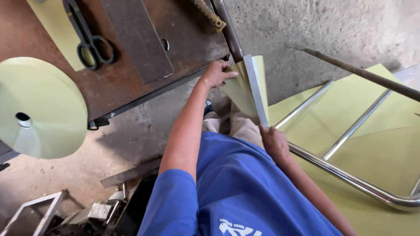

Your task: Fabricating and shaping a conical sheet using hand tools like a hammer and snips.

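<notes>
Yellow-green sheet piece with a grey metal strip (253, 89) stands between your hands, beside the brown workbench (131, 91). Your left hand (215, 73), arm outstretched, pinches its top edge. Your right hand (274, 142) grips its lower end.

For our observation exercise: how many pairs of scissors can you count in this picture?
1. The black-handled scissors lie on the brown workbench, upper left, partly over a pale yellow sheet. More may be hidden beyond the frame.

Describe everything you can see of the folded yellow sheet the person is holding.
The folded yellow sheet is thin, pale yellow-green and matte. A flat grey metal strip lies along it. It stands tilted beside the brown workbench. The left hand pinches its top corner; the right hand grips the strip's lower end.
</notes>
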